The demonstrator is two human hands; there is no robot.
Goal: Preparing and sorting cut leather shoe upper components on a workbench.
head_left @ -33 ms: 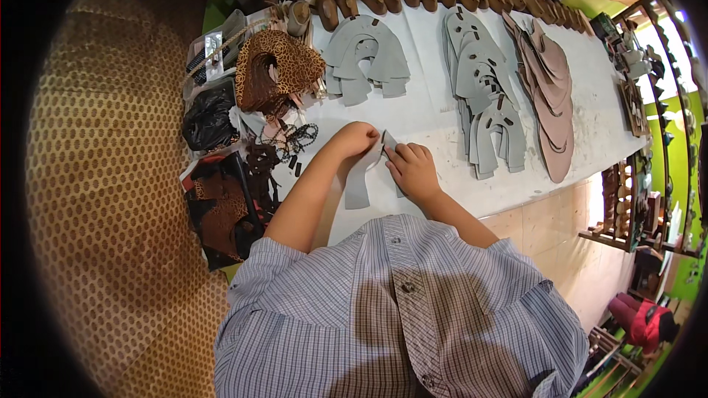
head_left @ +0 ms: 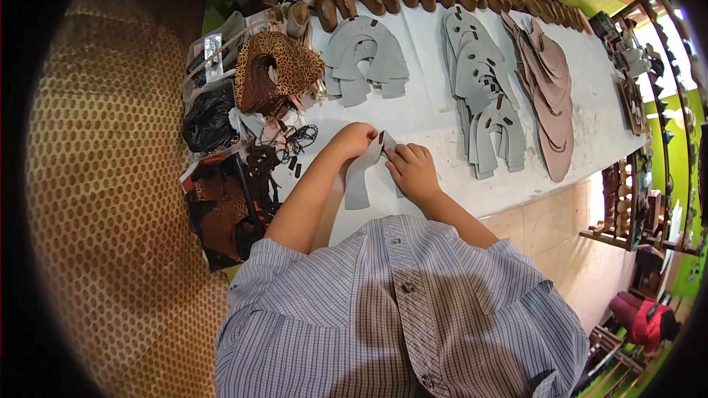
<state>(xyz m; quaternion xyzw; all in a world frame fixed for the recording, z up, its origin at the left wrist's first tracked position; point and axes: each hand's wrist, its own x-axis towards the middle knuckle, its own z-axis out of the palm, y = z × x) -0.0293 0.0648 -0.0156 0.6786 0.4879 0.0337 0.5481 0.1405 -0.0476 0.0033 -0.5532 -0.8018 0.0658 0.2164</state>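
Observation:
A grey U-shaped shoe upper piece [head_left: 357, 186] stands bent between my hands over the near part of the white table. My left hand [head_left: 356, 140] is closed on its top left side, with thumb and fingertips pinched at the edge. On the other side, my right hand [head_left: 414, 172] grips the piece, its fingers bent and partly covering that leg. A small dark tab [head_left: 381, 137] shows at the top of the bend, between the two hands. Matching grey upper pieces [head_left: 369, 92] lie overlapped just beyond my hands, with another grey stack [head_left: 483, 74] farther right.
Brown shoe lasts [head_left: 369, 0] line the table's far edge. Pinkish-brown pieces [head_left: 558, 140] lie fanned at right. Leopard-print pieces [head_left: 295, 55], dark cords [head_left: 259, 166] and a black bag [head_left: 210, 118] crowd the left side. A person in red [head_left: 649, 324] is at the far lower right.
The dark tab at the top of the grey upper piece shows more clearly now, as the piece has turned slightly between my fingers. Both hands stay nearly in place.

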